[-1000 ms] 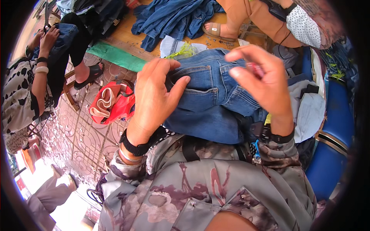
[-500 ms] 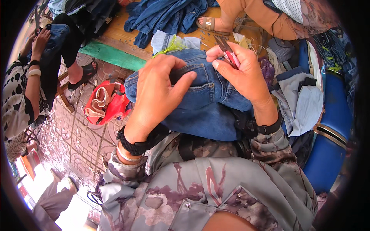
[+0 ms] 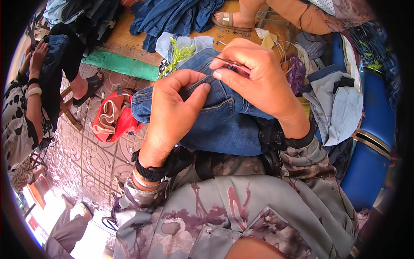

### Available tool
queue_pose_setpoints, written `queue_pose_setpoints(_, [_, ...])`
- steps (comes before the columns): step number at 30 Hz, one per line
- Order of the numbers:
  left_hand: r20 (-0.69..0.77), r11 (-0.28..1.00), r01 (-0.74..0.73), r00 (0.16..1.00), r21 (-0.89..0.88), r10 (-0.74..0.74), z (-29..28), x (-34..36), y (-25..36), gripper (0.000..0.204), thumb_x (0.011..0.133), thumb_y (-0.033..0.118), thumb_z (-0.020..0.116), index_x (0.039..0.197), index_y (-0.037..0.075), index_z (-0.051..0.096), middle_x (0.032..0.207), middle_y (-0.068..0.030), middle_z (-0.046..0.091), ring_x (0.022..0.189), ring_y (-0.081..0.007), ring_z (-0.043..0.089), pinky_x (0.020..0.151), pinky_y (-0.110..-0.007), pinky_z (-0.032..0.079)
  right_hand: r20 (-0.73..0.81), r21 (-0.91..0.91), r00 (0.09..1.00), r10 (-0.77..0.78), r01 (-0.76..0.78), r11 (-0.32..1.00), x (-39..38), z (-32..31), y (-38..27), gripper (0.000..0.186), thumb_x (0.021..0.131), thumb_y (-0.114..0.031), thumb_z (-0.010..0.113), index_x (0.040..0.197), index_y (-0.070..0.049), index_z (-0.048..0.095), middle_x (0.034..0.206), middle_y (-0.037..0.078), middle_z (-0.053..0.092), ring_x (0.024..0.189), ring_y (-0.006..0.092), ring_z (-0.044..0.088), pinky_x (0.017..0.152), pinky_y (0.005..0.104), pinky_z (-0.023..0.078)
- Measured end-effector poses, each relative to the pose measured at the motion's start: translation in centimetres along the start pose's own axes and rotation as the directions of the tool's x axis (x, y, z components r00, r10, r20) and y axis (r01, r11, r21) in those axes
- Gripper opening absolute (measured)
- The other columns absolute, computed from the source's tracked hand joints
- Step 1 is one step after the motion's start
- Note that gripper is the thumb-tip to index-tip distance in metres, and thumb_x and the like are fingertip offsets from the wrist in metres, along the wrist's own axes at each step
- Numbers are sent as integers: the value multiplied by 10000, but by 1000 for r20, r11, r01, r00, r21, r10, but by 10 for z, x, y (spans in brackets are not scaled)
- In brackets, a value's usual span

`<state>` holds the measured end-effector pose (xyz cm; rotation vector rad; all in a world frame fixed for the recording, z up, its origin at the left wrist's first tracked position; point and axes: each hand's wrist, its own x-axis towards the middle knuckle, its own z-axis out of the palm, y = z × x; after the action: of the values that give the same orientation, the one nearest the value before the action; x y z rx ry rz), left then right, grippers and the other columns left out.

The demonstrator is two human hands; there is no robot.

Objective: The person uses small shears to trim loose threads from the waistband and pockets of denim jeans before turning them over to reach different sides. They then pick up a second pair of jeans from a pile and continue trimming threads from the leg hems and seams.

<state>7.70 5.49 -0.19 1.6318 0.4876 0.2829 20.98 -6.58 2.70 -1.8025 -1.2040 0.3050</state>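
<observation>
Left hand [image 3: 174, 103]: thumb and forefinger close on a fold of blue jeans [image 3: 226, 134], beside a pocket; grip clenched on the denim. Right hand [image 3: 258, 73]: grasping red-handled snips [image 3: 241, 67] between thumb and fingers, blade end pointing left, above the jeans. Blade is thin and partly covered by the fingers; whether its tip touches the cloth or a thread cannot be made out.

Jeans: bunched in front of the person's body, under both hands, pocket side uppermost. A green tuft [image 3: 179, 56] stands just beyond the left hand, by pale denim [image 3: 203, 42].

Surroundings: tabletop [image 3: 125, 39] of yellowish wood beyond the jeans, carrying a denim pile [image 3: 172, 19]; a co-worker's sandalled foot [image 3: 239, 19] rests near the pile. Left: red bag [image 3: 125, 125] on patterned paving [image 3: 97, 157], pale folded cloth showing at its mouth. Farther left, another co-worker's hand [image 3: 39, 56] lies on blue denim. Right: pale grey-blue cloth [image 3: 343, 114] heaped just beside a blue cylinder [image 3: 366, 172] with a metallic band.
</observation>
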Motion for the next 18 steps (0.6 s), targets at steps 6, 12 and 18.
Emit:
queue_pose_setpoints(6, [-56, 998, -58, 997, -13, 57, 4, -5, -5, 72, 789, 29, 650, 834, -26, 638, 697, 4, 606, 642, -33, 511, 576, -205, 425, 128, -230, 988, -86, 114, 967, -2, 2, -2, 92, 780, -13, 648, 812, 15, 567, 755, 104, 530, 618, 205, 535, 555, 293, 420])
queue_pose_setpoints(12, [-75, 989, -27, 997, -148, 16, 7, -9, -4, 62, 794, 6, 641, 850, -18, 640, 711, 30, 601, 656, -13, 498, 581, -186, 411, 49, -188, 995, -90, 98, 977, -6, 9, 5, 107, 801, -19, 612, 809, 12, 510, 744, 118, 517, 630, 252, 527, 566, 317, 419])
queue_pose_setpoints(18, [-87, 971, 16, 996, -238, -38, 6, -13, -5, 79, 806, 13, 649, 882, -10, 648, 760, 46, 619, 681, -1, 504, 615, -166, 417, 69, -34, 992, 102, -100, 994, -5, 3, -1, 153, 816, -120, 631, 835, 17, 564, 775, 133, 585, 654, 266, 587, 572, 330, 455])
